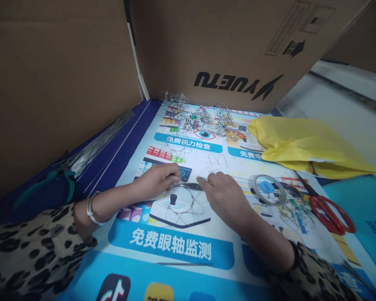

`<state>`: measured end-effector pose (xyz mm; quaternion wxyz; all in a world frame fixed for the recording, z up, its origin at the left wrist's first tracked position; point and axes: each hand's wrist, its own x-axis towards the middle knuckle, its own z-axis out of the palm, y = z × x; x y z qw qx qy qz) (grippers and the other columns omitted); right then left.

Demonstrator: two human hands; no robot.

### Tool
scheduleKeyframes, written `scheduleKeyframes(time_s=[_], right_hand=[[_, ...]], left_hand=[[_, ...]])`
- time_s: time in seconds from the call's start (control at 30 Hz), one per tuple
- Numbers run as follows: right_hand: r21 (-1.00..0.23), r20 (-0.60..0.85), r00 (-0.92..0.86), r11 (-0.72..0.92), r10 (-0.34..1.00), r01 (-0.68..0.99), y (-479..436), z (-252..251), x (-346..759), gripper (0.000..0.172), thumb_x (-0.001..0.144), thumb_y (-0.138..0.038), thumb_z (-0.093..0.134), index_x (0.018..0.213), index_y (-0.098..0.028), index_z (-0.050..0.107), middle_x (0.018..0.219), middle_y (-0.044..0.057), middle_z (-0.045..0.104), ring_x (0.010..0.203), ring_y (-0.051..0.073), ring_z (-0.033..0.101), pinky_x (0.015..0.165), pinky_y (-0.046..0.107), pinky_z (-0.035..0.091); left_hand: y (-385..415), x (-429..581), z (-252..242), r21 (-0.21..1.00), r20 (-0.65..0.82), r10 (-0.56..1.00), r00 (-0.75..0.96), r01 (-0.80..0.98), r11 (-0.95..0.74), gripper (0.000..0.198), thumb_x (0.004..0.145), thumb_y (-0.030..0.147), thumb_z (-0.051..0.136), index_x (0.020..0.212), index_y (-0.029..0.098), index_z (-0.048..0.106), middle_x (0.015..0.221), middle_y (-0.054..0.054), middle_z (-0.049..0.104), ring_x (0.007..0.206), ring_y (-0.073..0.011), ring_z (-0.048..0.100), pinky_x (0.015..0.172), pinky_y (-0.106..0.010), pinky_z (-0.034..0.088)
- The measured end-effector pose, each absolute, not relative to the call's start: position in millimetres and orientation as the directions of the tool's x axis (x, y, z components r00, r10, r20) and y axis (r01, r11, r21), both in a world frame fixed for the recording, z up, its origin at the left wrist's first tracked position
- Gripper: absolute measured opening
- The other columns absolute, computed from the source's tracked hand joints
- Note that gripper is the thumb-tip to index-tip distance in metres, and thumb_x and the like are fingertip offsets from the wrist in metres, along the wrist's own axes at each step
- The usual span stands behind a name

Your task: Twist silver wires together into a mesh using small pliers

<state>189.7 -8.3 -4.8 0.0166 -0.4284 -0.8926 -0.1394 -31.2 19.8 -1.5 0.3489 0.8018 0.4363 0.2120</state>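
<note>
Between fingers (216,179), tapered metal tool (190,186)

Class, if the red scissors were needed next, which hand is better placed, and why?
Probably the right hand: the scissors lie on its side, the left hand being farther away. The right holds a tool, though.

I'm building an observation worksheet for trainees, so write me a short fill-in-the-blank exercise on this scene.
1. A dark metal tool shows between the left hand and the right hand, its tip toward the ____ hand.
2. The scissors at the right have ____ handles.
3. The bag beyond the scissors is coloured ____.
4. The large upside-down brand name printed on the cardboard reads ____.

Missing words: left; red; yellow; YUETU.
</note>
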Motion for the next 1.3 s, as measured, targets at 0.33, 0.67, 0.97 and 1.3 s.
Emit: scheduleKeyframes(time_s=[0.33,0.67,0.97,1.3], right_hand=[[0.212,0.145,-0.61,0.578,0.779,0.788,-10,-5,193,0.031,0.083,-0.011,0.047,0.112,-0.02,0.055,0.082,0.004,0.055,0.077,0.018,0.043,0.064,0.031,0.025],[0.212,0.159,-0.636,0.603,0.755,0.769,-9,-4,185,0.024,0.084,-0.015,0.048,0.106,-0.02,0.057,0.08,0.004,0.054,0.077,0.02,0.043,0.065,0.032,0.024],[0.199,0.159,-0.633,0.604,0.757,0.772,-8,-4,185,0.026,0.084,-0.013,0.048,0.106,-0.021,0.057,0.08,0.004,0.054,0.077,0.019,0.043,0.066,0.031,0.024],[0.218,0.145,-0.654,0.621,0.743,0.753,-9,-3,183,0.025,0.085,-0.015,0.046,0.108,-0.019,0.056,0.081,0.004,0.055,0.077,0.019,0.044,0.065,0.032,0.025]], left_hand=[[19,-35,-3,0.781,0.0,0.872,0.489,0.545,-0.305,0.012,0.083,0.017,0.046,0.071,0.017,0.051,0.058,0.005,0.057,0.055,-0.0086,0.053,0.057,-0.019,0.037],[16,-32,-2,0.703,0.073,0.88,0.469,0.602,-0.378,0.016,0.081,0.023,0.053,0.068,0.016,0.053,0.056,0.004,0.055,0.055,-0.0092,0.05,0.054,-0.019,0.034],[14,-32,0,0.67,0.118,0.87,0.48,0.608,-0.426,0.015,0.081,0.023,0.053,0.067,0.015,0.053,0.058,0.004,0.053,0.054,-0.0085,0.046,0.051,-0.019,0.031],[12,-29,-1,0.647,0.16,0.855,0.493,0.601,-0.468,0.015,0.082,0.023,0.052,0.068,0.016,0.052,0.059,0.004,0.052,0.055,-0.0087,0.047,0.053,-0.019,0.032]])
